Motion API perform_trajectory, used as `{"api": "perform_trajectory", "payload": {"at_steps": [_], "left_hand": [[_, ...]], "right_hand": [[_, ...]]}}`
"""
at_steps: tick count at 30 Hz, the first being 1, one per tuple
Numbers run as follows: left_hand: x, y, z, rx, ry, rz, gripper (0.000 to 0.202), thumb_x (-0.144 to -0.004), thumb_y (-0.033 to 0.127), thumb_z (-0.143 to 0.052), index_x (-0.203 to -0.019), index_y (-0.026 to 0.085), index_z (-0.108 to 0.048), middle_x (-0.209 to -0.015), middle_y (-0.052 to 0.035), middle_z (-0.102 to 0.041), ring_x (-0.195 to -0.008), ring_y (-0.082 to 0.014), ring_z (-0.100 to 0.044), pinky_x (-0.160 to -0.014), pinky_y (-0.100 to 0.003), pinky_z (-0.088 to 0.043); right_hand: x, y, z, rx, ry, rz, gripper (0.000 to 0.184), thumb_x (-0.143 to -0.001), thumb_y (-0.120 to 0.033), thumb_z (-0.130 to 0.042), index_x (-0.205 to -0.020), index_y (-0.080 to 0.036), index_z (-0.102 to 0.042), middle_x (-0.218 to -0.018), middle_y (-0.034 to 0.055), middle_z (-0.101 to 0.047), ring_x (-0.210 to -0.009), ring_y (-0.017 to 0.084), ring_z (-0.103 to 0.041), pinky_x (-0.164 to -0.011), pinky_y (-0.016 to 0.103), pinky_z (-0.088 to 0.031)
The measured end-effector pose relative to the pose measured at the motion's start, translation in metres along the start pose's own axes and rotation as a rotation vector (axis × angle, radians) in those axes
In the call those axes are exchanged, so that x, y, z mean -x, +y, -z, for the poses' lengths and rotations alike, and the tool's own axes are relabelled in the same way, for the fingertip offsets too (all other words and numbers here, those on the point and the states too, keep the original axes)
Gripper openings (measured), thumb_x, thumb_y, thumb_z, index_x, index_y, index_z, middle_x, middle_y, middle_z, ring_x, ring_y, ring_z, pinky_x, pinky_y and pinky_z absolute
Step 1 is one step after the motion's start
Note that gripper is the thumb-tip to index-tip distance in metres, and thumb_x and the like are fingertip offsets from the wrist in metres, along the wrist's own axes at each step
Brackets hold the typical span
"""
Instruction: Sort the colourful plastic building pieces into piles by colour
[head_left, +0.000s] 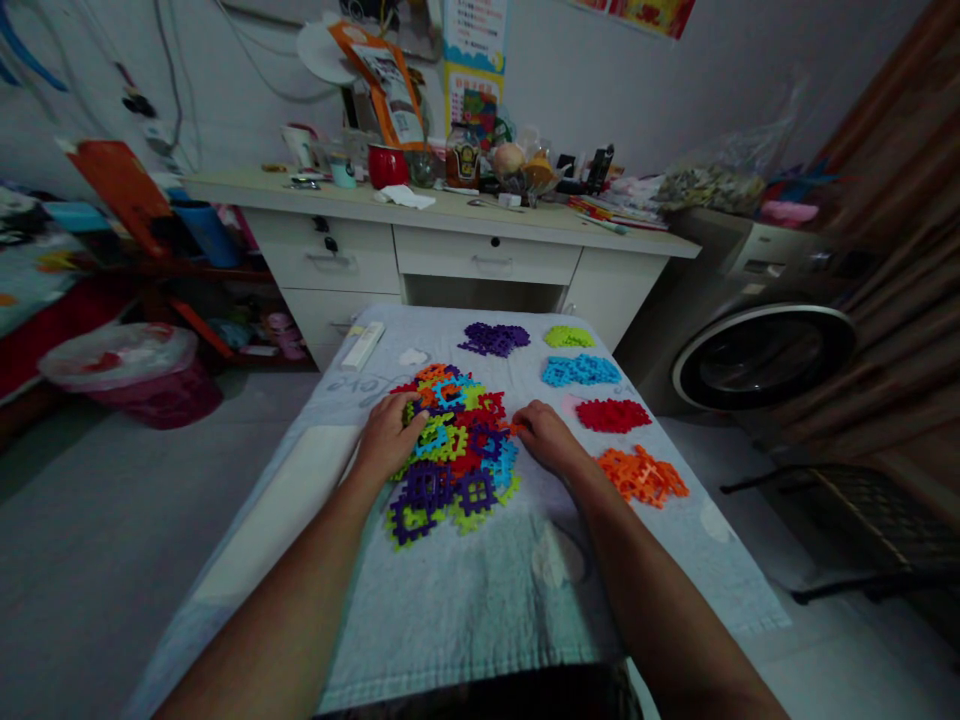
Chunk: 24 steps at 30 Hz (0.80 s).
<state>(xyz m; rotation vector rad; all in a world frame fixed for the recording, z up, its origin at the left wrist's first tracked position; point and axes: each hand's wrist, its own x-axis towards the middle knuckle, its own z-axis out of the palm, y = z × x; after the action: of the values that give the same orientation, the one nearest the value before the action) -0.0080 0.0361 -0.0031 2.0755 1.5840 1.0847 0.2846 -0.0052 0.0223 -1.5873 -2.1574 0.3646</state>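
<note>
A mixed pile of interlocking plastic pieces [461,450] in purple, green, red, blue and orange lies on the cloth-covered table. My left hand [386,435] rests against the pile's left side, fingers bent around its edge; what is between them is hard to make out. On the other side, my right hand [544,432] is closed, its fingertips pinching an orange piece [517,428] beside the pile. Single-colour heaps lie beyond and to the right: purple [495,339], green [569,337], blue [581,370], red [612,415] and orange [643,475].
A white, box-like strip [364,346] lies at the table's far left corner. Behind stands a white desk [480,250] crowded with jars and a red cup [388,166]. A washing machine [739,310] is at right, a lined pink bin [142,385] at left, a dark chair [847,530] lower right.
</note>
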Motion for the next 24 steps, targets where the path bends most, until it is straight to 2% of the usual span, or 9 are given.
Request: {"api": "perform_trajectory", "payload": {"at_steps": [4, 16, 19, 24], "left_hand": [[0.000, 0.001, 0.000, -0.004, -0.004, 0.006, 0.039, -0.084, 0.043, -0.051, -0.112, 0.019, -0.061, -0.116, -0.0105, -0.062, -0.112, -0.0277, -0.056, -0.103, -0.045, -0.041], [0.000, 0.001, 0.000, -0.014, 0.001, -0.005, 0.038, -0.083, 0.042, -0.051, -0.111, 0.020, -0.061, -0.114, -0.0100, -0.062, -0.110, -0.0278, -0.057, -0.101, -0.045, -0.043], [-0.001, -0.001, -0.001, -0.022, -0.007, -0.014, 0.039, -0.084, 0.043, -0.050, -0.113, 0.018, -0.061, -0.114, -0.0109, -0.062, -0.110, -0.0275, -0.057, -0.101, -0.045, -0.044], [-0.002, -0.005, -0.003, -0.031, -0.001, -0.027, 0.039, -0.084, 0.043, -0.050, -0.113, 0.019, -0.061, -0.115, -0.0103, -0.063, -0.109, -0.0267, -0.057, -0.100, -0.043, -0.044]], "right_hand": [[0.001, 0.004, 0.002, 0.010, -0.008, -0.024, 0.016, -0.078, -0.009, -0.053, -0.084, -0.017, -0.065, -0.086, 0.0058, -0.059, -0.084, 0.018, -0.053, -0.080, 0.030, -0.039], [0.003, 0.015, 0.020, 0.034, 0.173, -0.100, 0.016, -0.072, -0.009, -0.053, -0.084, -0.016, -0.061, -0.085, 0.0057, -0.058, -0.079, 0.017, -0.051, -0.073, 0.028, -0.039], [0.006, 0.019, 0.036, 0.054, 0.206, -0.112, 0.015, -0.073, -0.009, -0.054, -0.084, -0.016, -0.061, -0.085, 0.0058, -0.059, -0.079, 0.017, -0.052, -0.074, 0.028, -0.039], [0.026, 0.031, 0.080, 0.082, 0.167, -0.191, 0.016, -0.072, -0.007, -0.054, -0.083, -0.016, -0.063, -0.086, 0.0056, -0.063, -0.079, 0.017, -0.055, -0.073, 0.027, -0.040]]}}
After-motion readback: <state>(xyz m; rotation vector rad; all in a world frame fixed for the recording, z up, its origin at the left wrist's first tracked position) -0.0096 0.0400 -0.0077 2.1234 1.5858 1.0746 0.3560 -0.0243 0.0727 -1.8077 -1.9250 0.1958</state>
